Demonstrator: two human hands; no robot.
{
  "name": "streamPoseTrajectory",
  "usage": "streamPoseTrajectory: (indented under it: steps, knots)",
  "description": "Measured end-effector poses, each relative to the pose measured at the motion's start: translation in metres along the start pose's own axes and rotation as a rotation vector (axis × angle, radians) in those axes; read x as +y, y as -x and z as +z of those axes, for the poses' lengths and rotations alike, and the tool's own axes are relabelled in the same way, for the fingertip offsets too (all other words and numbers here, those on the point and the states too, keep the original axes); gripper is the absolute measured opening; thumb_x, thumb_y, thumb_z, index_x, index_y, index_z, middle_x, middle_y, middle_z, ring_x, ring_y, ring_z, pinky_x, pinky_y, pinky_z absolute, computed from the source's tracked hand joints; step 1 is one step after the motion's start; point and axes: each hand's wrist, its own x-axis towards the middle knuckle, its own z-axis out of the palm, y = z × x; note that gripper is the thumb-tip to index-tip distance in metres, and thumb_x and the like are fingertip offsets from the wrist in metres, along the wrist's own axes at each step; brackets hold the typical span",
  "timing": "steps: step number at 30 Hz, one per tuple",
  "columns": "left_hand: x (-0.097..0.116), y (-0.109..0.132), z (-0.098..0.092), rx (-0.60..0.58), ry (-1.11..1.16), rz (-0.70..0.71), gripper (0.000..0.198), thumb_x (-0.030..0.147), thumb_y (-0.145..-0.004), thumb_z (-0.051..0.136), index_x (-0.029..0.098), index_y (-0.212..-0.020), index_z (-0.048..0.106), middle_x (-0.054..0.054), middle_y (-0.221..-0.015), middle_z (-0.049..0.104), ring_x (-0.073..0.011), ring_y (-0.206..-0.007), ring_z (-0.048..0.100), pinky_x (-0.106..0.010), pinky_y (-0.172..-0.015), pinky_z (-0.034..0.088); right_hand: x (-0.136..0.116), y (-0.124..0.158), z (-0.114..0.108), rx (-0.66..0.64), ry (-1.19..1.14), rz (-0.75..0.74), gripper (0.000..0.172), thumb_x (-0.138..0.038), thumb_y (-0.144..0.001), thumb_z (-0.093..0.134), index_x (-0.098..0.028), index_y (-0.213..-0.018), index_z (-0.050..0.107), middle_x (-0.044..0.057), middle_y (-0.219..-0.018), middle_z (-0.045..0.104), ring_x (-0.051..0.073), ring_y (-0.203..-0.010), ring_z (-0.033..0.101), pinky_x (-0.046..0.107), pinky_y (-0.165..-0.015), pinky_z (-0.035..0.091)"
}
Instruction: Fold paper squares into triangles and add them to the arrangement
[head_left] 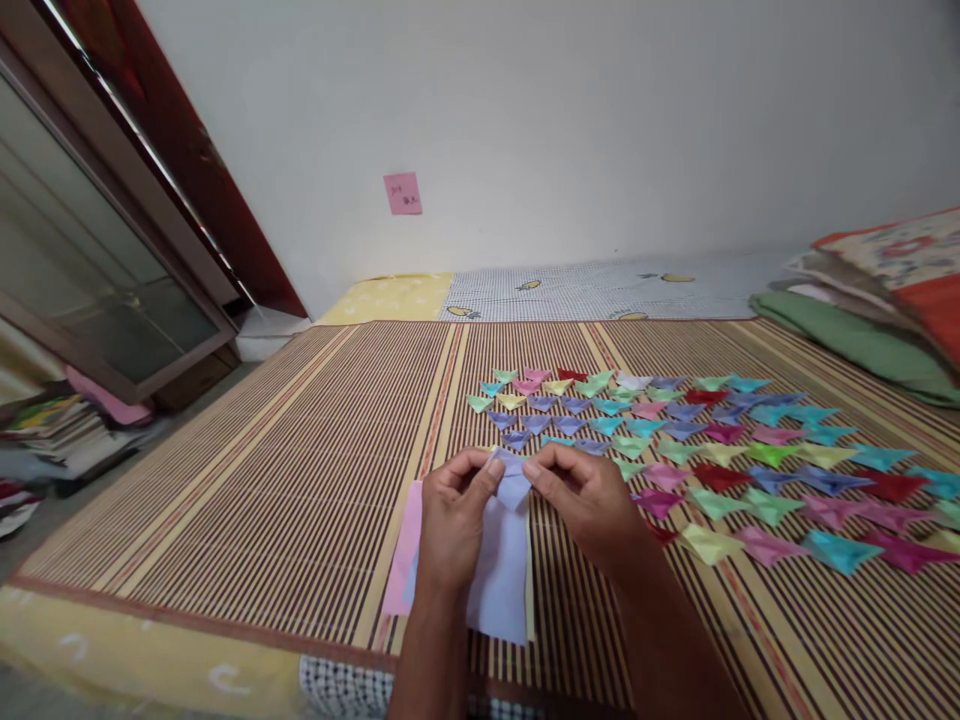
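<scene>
Lavender paper [513, 488], left hand [455, 510] and right hand [589, 500], fingers of each pinching its edges, sheets [499, 580] beneath it, colored folded shapes [721, 475] beyond and right of it

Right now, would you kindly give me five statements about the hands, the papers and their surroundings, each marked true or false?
1. The left hand and right hand both hold the small lavender paper. True.
2. The pink note lies on the mat. False: it is on the wall.
3. A larger lavender sheet shows between the forearms. True.
4. The folded paper pieces are all red. False: they come in several colours.
5. The green fabric is toward the picture's right edge. True.
</scene>
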Motion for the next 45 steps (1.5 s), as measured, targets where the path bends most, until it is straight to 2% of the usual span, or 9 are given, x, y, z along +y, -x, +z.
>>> streamPoseTrajectory:
  steps: [4, 8, 12, 18, 23, 27, 31, 38, 45]
  knots:
    - [-0.002, -0.001, -0.002, 0.002, 0.066, -0.045, 0.025, 0.038, -0.082, 0.079, 0.015, -0.076, 0.071, 0.001, -0.069, 0.062, -0.0126, -0.067, 0.054, -0.023, -0.067, 0.044, -0.001, 0.002, -0.001, -0.022, -0.044, 0.009, 0.015, -0.034, -0.088, 0.071, -0.02, -0.088, 0.071, 0.0, -0.074, 0.066, 0.016, -0.069, 0.058, 0.028, -0.065, 0.046]
    - [0.001, 0.0, -0.003, -0.016, 0.046, -0.039, 0.027, 0.039, -0.085, 0.077, 0.016, -0.074, 0.068, 0.002, -0.068, 0.059, -0.0121, -0.067, 0.051, -0.022, -0.066, 0.043, -0.003, 0.002, 0.0, -0.037, -0.023, 0.002, 0.02, -0.035, -0.091, 0.068, -0.02, -0.078, 0.07, -0.001, -0.068, 0.064, 0.015, -0.065, 0.056, 0.026, -0.061, 0.043]
    - [0.005, 0.001, -0.002, -0.05, 0.012, -0.015, 0.031, 0.04, -0.086, 0.074, 0.016, -0.07, 0.064, 0.003, -0.066, 0.056, -0.0119, -0.064, 0.048, -0.022, -0.063, 0.04, -0.007, 0.002, 0.001, -0.05, -0.027, 0.001, 0.019, -0.034, -0.092, 0.067, -0.02, -0.08, 0.068, -0.002, -0.069, 0.064, 0.014, -0.064, 0.057, 0.026, -0.059, 0.043]
    - [0.011, 0.002, -0.001, -0.075, -0.153, 0.046, 0.033, 0.042, -0.089, 0.069, 0.017, -0.068, 0.063, 0.002, -0.064, 0.053, -0.013, -0.062, 0.045, -0.024, -0.06, 0.037, -0.007, 0.003, 0.006, 0.023, 0.094, -0.049, 0.025, -0.028, -0.091, 0.064, -0.021, -0.068, 0.06, -0.003, -0.062, 0.055, 0.013, -0.059, 0.051, 0.026, -0.056, 0.04]
    - [0.011, 0.003, 0.0, -0.133, -0.322, 0.112, 0.029, 0.037, -0.093, 0.065, 0.018, -0.071, 0.065, 0.001, -0.067, 0.054, -0.0149, -0.067, 0.048, -0.025, -0.063, 0.038, -0.002, 0.001, 0.012, 0.071, 0.05, -0.046, 0.015, -0.033, -0.09, 0.067, -0.02, -0.082, 0.067, -0.002, -0.07, 0.062, 0.015, -0.063, 0.056, 0.026, -0.059, 0.044]
    - [0.007, 0.003, 0.004, -0.091, -0.196, 0.024, 0.022, 0.035, -0.082, 0.077, 0.017, -0.076, 0.066, 0.0, -0.071, 0.06, -0.0144, -0.067, 0.053, -0.025, -0.064, 0.041, 0.001, 0.0, 0.014, 0.212, 0.034, -0.072, 0.021, -0.032, -0.09, 0.066, -0.021, -0.073, 0.064, -0.003, -0.064, 0.059, 0.014, -0.06, 0.054, 0.026, -0.058, 0.042]
    - [0.007, 0.003, 0.007, -0.037, -0.098, -0.061, 0.024, 0.035, -0.075, 0.082, 0.016, -0.076, 0.067, 0.0, -0.069, 0.061, -0.0129, -0.063, 0.053, -0.024, -0.062, 0.041, 0.003, -0.001, 0.015, 0.28, -0.008, -0.063, 0.019, -0.033, -0.089, 0.067, -0.021, -0.075, 0.064, -0.003, -0.065, 0.06, 0.014, -0.06, 0.054, 0.026, -0.057, 0.041]
    - [0.006, 0.004, 0.005, -0.046, 0.012, -0.028, 0.02, 0.031, -0.076, 0.082, 0.016, -0.076, 0.068, 0.0, -0.073, 0.063, -0.0134, -0.07, 0.055, -0.024, -0.068, 0.043, 0.001, -0.001, 0.014, 0.272, -0.059, -0.12, 0.018, -0.033, -0.089, 0.068, -0.021, -0.076, 0.065, -0.001, -0.069, 0.06, 0.015, -0.064, 0.055, 0.027, -0.061, 0.044]
    - [0.009, 0.003, 0.008, -0.099, 0.029, -0.123, 0.03, 0.037, -0.07, 0.088, 0.015, -0.078, 0.069, 0.001, -0.071, 0.063, -0.0118, -0.065, 0.055, -0.023, -0.065, 0.044, 0.004, -0.001, 0.019, 0.232, -0.197, 0.0, 0.02, -0.037, -0.087, 0.07, -0.021, -0.076, 0.064, -0.002, -0.068, 0.059, 0.015, -0.062, 0.054, 0.025, -0.058, 0.045]
